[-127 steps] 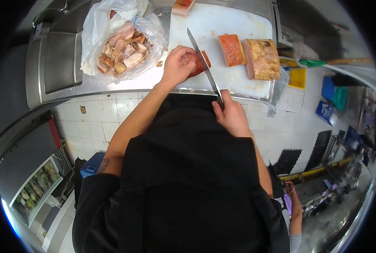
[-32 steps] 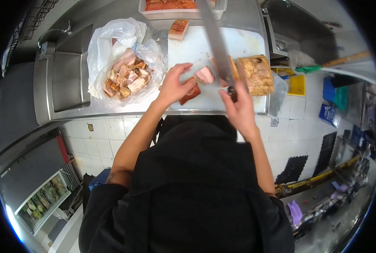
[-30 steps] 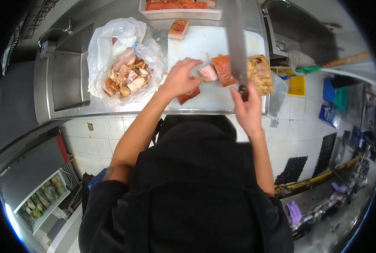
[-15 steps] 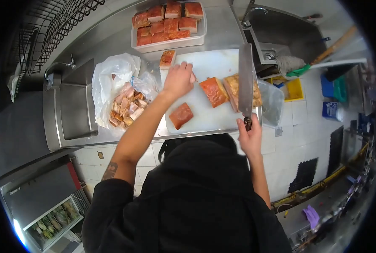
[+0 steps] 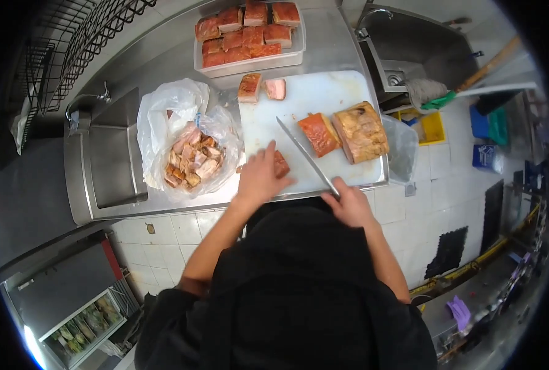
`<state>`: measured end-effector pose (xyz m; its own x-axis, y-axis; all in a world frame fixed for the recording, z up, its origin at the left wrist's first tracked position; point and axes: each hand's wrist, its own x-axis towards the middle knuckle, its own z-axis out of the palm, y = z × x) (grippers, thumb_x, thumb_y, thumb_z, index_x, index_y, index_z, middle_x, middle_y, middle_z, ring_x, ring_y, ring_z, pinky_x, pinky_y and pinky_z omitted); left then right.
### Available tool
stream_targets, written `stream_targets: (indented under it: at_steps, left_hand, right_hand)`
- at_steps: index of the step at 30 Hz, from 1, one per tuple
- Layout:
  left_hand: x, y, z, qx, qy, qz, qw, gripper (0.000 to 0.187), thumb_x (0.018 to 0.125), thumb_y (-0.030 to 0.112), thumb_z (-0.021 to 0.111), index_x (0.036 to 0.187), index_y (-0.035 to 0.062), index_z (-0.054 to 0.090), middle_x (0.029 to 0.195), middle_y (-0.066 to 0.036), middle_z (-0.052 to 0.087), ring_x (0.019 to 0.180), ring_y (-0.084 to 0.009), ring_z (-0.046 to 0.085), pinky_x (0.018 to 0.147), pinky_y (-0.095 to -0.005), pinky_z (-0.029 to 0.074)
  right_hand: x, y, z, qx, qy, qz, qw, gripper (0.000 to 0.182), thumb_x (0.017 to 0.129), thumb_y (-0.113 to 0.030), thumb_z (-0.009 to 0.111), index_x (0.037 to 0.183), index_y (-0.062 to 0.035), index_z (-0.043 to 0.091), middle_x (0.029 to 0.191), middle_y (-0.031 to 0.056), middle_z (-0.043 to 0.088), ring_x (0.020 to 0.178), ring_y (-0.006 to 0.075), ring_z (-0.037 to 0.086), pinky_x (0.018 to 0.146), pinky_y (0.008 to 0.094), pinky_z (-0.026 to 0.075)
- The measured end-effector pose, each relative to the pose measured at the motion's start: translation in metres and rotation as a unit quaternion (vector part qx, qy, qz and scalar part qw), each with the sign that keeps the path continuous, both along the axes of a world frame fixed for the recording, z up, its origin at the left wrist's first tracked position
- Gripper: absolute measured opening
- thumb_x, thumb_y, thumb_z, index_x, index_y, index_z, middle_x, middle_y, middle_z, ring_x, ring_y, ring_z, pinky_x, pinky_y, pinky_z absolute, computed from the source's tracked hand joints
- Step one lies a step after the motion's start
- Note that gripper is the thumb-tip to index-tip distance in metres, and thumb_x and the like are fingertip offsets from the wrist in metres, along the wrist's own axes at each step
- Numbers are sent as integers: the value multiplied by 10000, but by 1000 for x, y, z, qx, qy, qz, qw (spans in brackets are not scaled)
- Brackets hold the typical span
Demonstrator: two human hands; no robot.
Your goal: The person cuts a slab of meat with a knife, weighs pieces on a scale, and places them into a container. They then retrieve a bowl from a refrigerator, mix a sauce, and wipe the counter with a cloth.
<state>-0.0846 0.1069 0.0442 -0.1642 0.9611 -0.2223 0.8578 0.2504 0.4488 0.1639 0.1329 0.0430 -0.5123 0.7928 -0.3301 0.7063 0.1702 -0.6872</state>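
Observation:
On a white cutting board (image 5: 287,132) lie pieces of roasted meat with reddish skin. My left hand (image 5: 262,177), fingers spread, is over the board's near left part, beside and partly covering a small piece (image 5: 280,165). My right hand (image 5: 349,205) grips the handle of a large knife (image 5: 307,155), its blade slanting up and left over the board. Right of the blade are a reddish square piece (image 5: 319,134) and a bigger browned slab (image 5: 361,133). Two small pieces, one browned (image 5: 249,87) and one pale (image 5: 275,89), rest at the far left corner.
A plastic tub (image 5: 256,63) of meat pieces stands behind the board. Left of the board, a plastic bag (image 5: 163,108) holds chopped chunks (image 5: 194,157). Sinks lie at far left (image 5: 119,160) and back right (image 5: 398,65). A clear container (image 5: 401,151) adjoins the board's right side.
My left hand has moved from the far pieces toward me, to the near left piece, and a pale piece now shows at the back. The knife has swung left and down from upright.

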Motion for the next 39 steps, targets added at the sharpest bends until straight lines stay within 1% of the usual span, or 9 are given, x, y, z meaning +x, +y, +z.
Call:
stream_targets:
  at_steps: [8, 10, 15, 21, 25, 28, 31, 38, 39]
  left_hand:
    - [-54, -12, -43, 47, -238, 147, 959, 567, 765, 210, 738, 1248, -42, 578, 1142, -157, 673, 991, -339, 672, 847, -398, 546]
    - [-68, -15, -37, -83, -620, 260, 736, 546, 833, 201, 710, 1297, -38, 550, 1154, -128, 669, 1033, -265, 669, 881, -395, 544]
    - [-74, -4, 26, -9, -792, 139, 594, 624, 848, 126, 709, 1396, -28, 456, 1306, -120, 580, 1195, -214, 578, 1001, -355, 477]
    - [-73, 61, 225, 219, -575, -64, 785, 765, 732, 68, 813, 1402, -25, 455, 1305, -113, 576, 1218, -192, 547, 1059, -336, 423]
    - [-55, 91, 378, 494, -272, -216, 797, 746, 698, 13, 768, 1379, -50, 468, 1292, -153, 583, 1206, -248, 576, 1065, -380, 447]
    - [-52, 139, 473, 696, 75, -195, 687, 545, 711, 155, 794, 1202, 12, 606, 1158, -110, 655, 985, -178, 661, 883, -324, 530]
    - [-40, 171, 548, 760, 120, -106, 629, 626, 685, 113, 746, 1245, -92, 553, 1135, -214, 650, 1072, -267, 632, 962, -334, 492]
    - [-106, 255, 626, 606, -71, -250, 752, 667, 696, 39, 706, 1317, -86, 496, 939, -164, 680, 715, -185, 668, 592, -328, 559]
    - [-91, 273, 640, 591, 7, -8, 806, 725, 697, 40, 730, 1352, -92, 449, 894, -177, 686, 642, -196, 660, 500, -337, 533]
  right_hand:
    - [-17, 13, -33, 68, -45, 43, 996, 261, 929, -262, 622, 993, -48, 486, 766, 229, 667, 753, 474, 630, 668, 550, 488]
    - [-18, 16, -32, 38, -21, 25, 999, 249, 922, -244, 625, 980, -45, 487, 785, 231, 672, 766, 472, 633, 674, 555, 490]
    - [-17, 23, -44, -15, -3, -20, 1000, 275, 913, -251, 629, 1031, -31, 514, 805, 251, 667, 809, 481, 635, 709, 558, 500]
    - [-20, 24, -53, 22, -13, 5, 1000, 318, 917, -297, 608, 1042, -18, 520, 858, 263, 670, 842, 473, 641, 754, 554, 507]
    - [-20, 27, -68, 62, 23, 13, 998, 327, 907, -314, 619, 1014, -20, 523, 829, 262, 660, 818, 467, 641, 723, 529, 509]
    - [-21, 31, -64, 62, 19, 24, 998, 316, 919, -298, 602, 1040, -20, 513, 865, 254, 676, 846, 456, 647, 753, 541, 510]
    - [-22, 28, -59, 31, 13, 22, 999, 324, 918, -303, 601, 1051, -21, 514, 885, 258, 677, 859, 458, 646, 759, 538, 511]
    - [-22, 32, -64, 9, -7, 25, 1000, 367, 925, -326, 585, 1139, -37, 512, 956, 241, 693, 919, 449, 656, 807, 531, 518]
    - [-22, 33, -59, -4, -13, 29, 1000, 371, 926, -330, 583, 1141, -38, 511, 959, 242, 694, 925, 447, 656, 813, 532, 516]
